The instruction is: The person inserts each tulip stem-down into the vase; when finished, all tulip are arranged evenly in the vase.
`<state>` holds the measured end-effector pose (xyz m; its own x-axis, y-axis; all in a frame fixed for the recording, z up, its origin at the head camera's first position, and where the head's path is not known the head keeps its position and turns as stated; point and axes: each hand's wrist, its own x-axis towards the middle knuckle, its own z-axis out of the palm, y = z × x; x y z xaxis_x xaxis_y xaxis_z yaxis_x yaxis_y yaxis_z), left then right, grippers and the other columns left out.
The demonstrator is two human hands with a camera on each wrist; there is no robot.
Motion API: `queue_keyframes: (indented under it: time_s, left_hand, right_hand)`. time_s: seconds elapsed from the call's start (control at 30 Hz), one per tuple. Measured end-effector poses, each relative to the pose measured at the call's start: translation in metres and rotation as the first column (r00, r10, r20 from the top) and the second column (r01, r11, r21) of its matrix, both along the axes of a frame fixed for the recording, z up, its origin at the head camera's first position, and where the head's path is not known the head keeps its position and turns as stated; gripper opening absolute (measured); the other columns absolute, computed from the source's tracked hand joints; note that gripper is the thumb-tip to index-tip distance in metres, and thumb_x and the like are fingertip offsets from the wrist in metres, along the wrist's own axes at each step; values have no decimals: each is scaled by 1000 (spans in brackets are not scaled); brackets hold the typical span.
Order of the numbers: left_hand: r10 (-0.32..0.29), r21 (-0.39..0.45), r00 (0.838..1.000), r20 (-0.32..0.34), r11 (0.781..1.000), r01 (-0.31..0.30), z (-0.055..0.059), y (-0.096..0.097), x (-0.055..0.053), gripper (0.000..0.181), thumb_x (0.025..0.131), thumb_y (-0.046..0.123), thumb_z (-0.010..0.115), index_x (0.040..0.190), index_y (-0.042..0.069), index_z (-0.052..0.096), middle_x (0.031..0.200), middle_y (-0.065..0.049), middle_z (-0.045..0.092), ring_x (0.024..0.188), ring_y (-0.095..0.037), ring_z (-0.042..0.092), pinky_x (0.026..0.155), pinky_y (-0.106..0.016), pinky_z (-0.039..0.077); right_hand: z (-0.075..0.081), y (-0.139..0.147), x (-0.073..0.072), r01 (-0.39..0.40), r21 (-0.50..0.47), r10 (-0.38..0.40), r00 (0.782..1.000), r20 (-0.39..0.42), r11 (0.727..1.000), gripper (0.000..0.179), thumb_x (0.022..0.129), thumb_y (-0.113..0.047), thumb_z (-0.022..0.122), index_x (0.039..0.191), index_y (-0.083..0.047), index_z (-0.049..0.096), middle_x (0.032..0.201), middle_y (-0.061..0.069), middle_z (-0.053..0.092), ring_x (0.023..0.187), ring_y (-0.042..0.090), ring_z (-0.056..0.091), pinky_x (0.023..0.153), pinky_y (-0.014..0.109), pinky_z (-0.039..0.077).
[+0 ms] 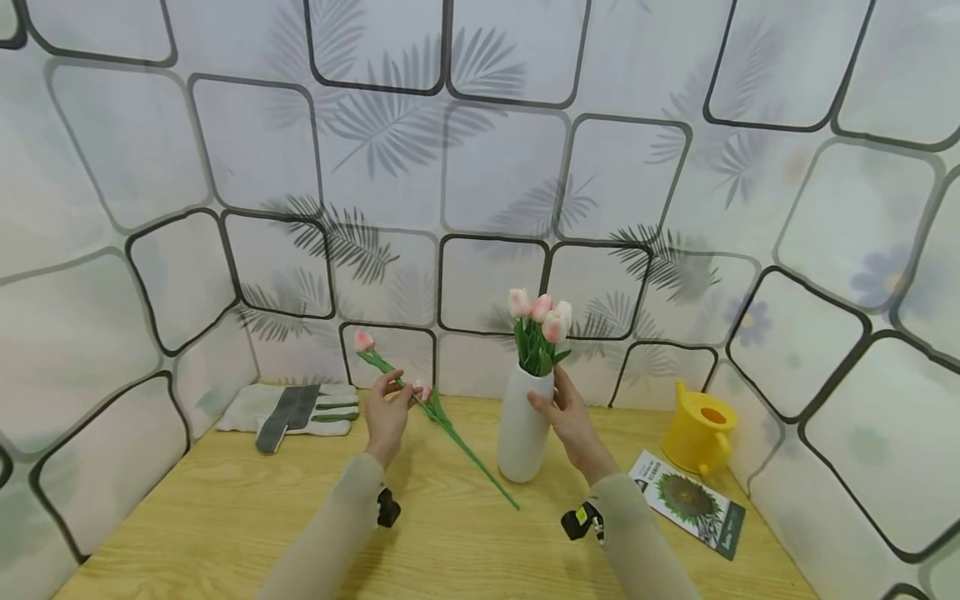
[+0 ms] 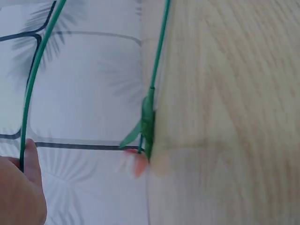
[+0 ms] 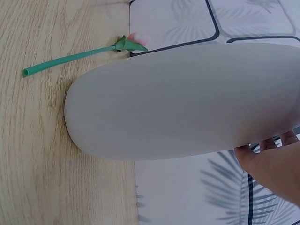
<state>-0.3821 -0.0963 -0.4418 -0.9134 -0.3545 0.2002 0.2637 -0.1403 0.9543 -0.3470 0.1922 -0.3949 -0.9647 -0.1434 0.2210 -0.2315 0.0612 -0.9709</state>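
Note:
My left hand (image 1: 388,417) pinches a pink tulip (image 1: 364,341) by its green stem, with the bloom pointing toward the back wall. In the left wrist view that held stem (image 2: 32,84) rises from between thumb and finger. A second tulip (image 1: 472,457) lies on the table, its bloom beside my left hand and its stem slanting toward the vase. My right hand (image 1: 573,425) grips the upper part of a tall white vase (image 1: 522,429) from the right side. Several pink and white tulips (image 1: 542,321) stand in the vase.
Grey and white work gloves (image 1: 300,412) lie at the back left of the wooden table (image 1: 442,550). A yellow watering can (image 1: 697,429) stands at the right, near a seed packet (image 1: 690,500). A patterned curtain (image 1: 495,175) closes off the back and sides.

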Motion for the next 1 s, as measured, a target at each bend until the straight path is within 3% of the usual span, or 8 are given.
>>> queue_keyframes:
  time_s: [0.2,0.47,0.73,1.0]
  left_hand:
    - [43,59,998,-45,997,-40,16,3,5,34,96,0,59,129,6,57,106,-15,54,97,-33,70,73,-30,61]
    - [60,102,985,-161,994,-44,35,9,7,29,93,-3,61,121,2,62,102,-16,58,77,-11,70,67,-29,61]
    - [30,144,976,-215,990,1,56,14,15,38,90,-6,63,126,5,57,110,-22,54,78,-14,70,71,-29,61]
    - [12,130,969,-248,991,21,77,20,18,48,88,-6,68,132,7,55,111,-8,52,81,-16,70,72,-29,61]
  right_hand:
    - [0,-1,0,2,2,-2,1000,-1,1000,78,97,-21,63,158,-19,15,162,9,22,147,36,26,119,58,22]
    - [0,0,0,-1,8,1,1000,-4,1000,78,98,-22,62,159,-20,13,163,8,19,147,35,25,119,58,21]
    - [0,-1,0,-3,-2,3,1000,-5,1000,79,97,-21,63,159,-20,13,163,9,20,147,35,24,119,57,21]
    - [1,0,1,-13,-6,13,1000,-6,1000,78,98,-20,61,159,-20,12,163,9,20,148,35,24,119,58,21]
